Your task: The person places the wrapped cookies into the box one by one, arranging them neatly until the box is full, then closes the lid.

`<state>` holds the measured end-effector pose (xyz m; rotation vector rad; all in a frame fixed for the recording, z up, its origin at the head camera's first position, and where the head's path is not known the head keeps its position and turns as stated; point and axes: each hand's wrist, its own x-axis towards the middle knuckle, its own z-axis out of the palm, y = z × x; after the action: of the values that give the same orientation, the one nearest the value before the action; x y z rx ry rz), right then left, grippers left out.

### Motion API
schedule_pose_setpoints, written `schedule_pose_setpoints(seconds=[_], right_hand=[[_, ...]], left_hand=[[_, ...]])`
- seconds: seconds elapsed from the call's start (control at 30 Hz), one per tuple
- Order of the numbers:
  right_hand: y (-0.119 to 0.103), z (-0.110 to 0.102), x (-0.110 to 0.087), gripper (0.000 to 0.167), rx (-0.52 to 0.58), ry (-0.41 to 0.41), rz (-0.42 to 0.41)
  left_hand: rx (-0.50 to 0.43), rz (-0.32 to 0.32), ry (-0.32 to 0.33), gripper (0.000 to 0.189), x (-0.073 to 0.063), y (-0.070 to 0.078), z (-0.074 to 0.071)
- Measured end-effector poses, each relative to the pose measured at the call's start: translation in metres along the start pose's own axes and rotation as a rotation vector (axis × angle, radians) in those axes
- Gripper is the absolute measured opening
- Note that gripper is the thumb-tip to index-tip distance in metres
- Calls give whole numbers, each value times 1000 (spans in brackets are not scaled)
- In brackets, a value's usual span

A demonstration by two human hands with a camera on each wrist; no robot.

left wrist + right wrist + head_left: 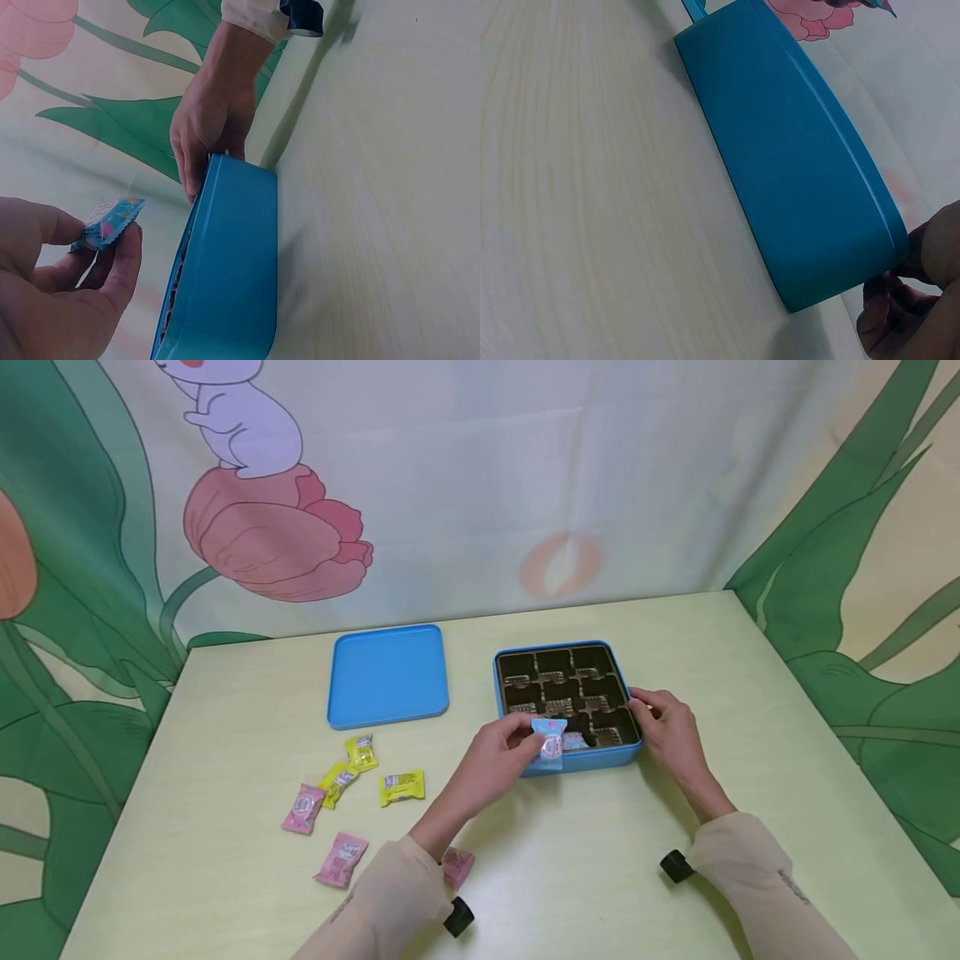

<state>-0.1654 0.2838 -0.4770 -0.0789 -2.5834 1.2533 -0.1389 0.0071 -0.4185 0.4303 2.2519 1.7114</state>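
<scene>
In the head view my left hand [501,756] pinches a blue wrapped candy [551,743] between thumb and fingers, over the front left of a blue box [592,758]. The left wrist view shows this candy [111,225] held up beside the box wall. A black insert [558,685] with square compartments fills the box, and another blue candy [575,741] lies in a front compartment. My right hand [671,727] holds the box's right side near the front corner; its thumb and curled fingers show at the rim in the right wrist view.
A flat blue lid [387,677] lies left of the box. Nearer me are several yellow candies [402,787] and pink candies [341,860], one pink candy [457,866] partly behind my left sleeve. A printed curtain [450,485] hangs along the table's back edge.
</scene>
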Motion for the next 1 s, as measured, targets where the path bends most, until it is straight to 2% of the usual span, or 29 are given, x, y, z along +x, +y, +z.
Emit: schedule_pose_setpoints(seconds=[0.17, 0.37, 0.47, 0.77, 1.0], right_hand=[[-2, -1, 1, 28, 4, -3, 4], [-2, 0, 3, 27, 13, -1, 1], [-2, -1, 3, 27, 8, -2, -2], [-1, -3, 3, 28, -3, -7, 17], [1, -4, 2, 27, 7, -1, 9]], left_hand=[[-47, 17, -2, 31, 10, 3, 7], [-111, 0, 2, 32, 21, 5, 19], [-93, -9, 1, 26, 26, 5, 26], [-23, 41, -14, 16, 30, 8, 41], [-9, 5, -18, 22, 35, 13, 47]])
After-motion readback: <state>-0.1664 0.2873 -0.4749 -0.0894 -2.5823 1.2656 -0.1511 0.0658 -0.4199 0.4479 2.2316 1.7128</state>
